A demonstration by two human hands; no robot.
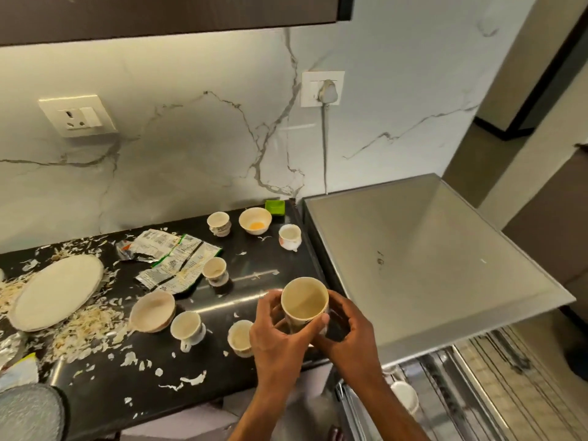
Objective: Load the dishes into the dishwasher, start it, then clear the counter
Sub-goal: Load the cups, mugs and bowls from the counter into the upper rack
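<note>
Loading step: both hands, left hand point(280, 332) and right hand point(348, 332), fingers wrapped around an upright cup point(304, 302) above the counter point(254, 278) edge; next, likely carry it right, down into the dishwasher rack point(445, 386).

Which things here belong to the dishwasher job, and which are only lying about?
Job: cup in both hands (left hand, right hand), plate, yolk bowl, dishwasher rack.
Lying about: wrappers, green box, wall plug.
</note>
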